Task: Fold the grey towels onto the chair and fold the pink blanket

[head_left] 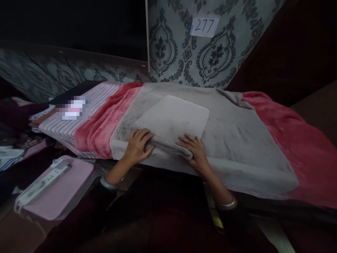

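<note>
A light grey plush towel lies on a larger grey cloth, its near edge doubled into a thick fold. My left hand grips the left end of that fold, fingers on top and thumb on the near side. At the right end, my right hand has its fingers over the fold, with the thumb mostly hidden beneath. The towel's far part spreads flat away from me, with rounded corners.
Beneath the grey cloth is a red blanket over a striped sheet. A pink stool at the left bears a white power strip. Behind are a dark screen and patterned wall with a paper marked 277.
</note>
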The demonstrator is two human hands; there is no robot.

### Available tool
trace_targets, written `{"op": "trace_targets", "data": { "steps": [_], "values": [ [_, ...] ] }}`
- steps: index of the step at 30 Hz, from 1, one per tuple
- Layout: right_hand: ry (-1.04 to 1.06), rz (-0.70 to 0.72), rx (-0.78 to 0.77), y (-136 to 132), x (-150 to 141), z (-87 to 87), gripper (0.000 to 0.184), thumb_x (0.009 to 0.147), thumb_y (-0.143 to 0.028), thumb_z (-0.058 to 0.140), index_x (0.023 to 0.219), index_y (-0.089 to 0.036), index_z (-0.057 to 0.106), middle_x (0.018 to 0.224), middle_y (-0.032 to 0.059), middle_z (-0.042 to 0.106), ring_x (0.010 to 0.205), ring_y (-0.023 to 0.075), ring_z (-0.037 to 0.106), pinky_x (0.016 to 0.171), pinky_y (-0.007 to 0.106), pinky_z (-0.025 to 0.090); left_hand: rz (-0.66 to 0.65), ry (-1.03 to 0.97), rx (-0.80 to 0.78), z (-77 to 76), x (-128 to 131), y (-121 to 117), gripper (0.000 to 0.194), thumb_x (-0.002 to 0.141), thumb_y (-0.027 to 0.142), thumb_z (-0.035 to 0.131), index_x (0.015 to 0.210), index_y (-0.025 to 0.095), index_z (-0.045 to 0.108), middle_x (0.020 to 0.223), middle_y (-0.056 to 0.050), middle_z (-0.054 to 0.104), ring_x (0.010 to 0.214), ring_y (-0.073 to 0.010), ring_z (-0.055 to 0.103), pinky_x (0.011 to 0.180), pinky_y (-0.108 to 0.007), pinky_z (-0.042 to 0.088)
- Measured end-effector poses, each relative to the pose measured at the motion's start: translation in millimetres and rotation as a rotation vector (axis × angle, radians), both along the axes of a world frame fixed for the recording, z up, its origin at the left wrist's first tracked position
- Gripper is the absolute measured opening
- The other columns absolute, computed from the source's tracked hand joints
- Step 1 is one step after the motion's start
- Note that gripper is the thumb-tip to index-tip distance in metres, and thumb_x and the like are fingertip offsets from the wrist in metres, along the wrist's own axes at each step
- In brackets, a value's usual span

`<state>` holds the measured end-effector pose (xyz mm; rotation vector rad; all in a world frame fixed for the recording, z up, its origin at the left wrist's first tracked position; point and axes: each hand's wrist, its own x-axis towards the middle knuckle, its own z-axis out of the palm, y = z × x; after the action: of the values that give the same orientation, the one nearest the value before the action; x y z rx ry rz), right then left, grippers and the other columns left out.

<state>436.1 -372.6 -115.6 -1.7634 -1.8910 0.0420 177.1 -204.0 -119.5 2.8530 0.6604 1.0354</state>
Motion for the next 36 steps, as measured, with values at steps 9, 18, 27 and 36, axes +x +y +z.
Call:
{"op": "trace_targets", "data": {
  "steps": [9,18,27,36],
  "values": [
    [0.088,0.012,0.068,12,4,20.6,0.037,0.093,-0.042,0.057,0.124,-0.03,0.073,0.133,0.0061,0.071,0.134,0.029,0.057,0.122,0.057,0.025,-0.046,0.198,-0.077,14.8,15,24,0.055,0.082,0.023,0.065,0.136,0.021,0.062,0.139,-0.017,0.061,0.128,-0.0353,0.055,0.108,-0.055,0.042],
    [0.092,0.016,0.153,9,6,8.0,0.036,0.096,-0.046,0.056,0.123,-0.027,0.073,0.132,0.0083,0.071,0.133,0.0289,0.058,0.116,0.055,0.039,0.2,0.08,-0.144,23.6,-10,74,0.059,0.07,0.017,0.063,0.129,0.018,0.065,0.131,-0.015,0.066,0.123,-0.0345,0.06,0.106,-0.05,0.048],
    [0.115,0.012,0.176,5,5,0.9,0.039,0.096,-0.048,0.057,0.124,-0.028,0.074,0.137,0.0077,0.068,0.14,0.0307,0.051,0.116,0.055,0.041,0.19,-0.292,-1.056,39.1,-4,73,0.072,0.065,0.016,0.059,0.136,0.014,0.056,0.078,-0.002,0.071,0.068,-0.0226,0.071,0.073,-0.042,0.061],
    [0.155,0.033,0.254,5,5,-7.1,0.035,0.092,-0.041,0.063,0.122,-0.028,0.075,0.135,0.0081,0.069,0.136,0.0311,0.054,0.113,0.057,0.043,0.049,-0.544,-1.662,65.6,-8,54,0.046,0.072,0.024,0.076,0.112,0.017,0.055,0.079,-0.003,0.069,0.057,-0.0219,0.07,0.05,-0.033,0.059]
  ]
}}
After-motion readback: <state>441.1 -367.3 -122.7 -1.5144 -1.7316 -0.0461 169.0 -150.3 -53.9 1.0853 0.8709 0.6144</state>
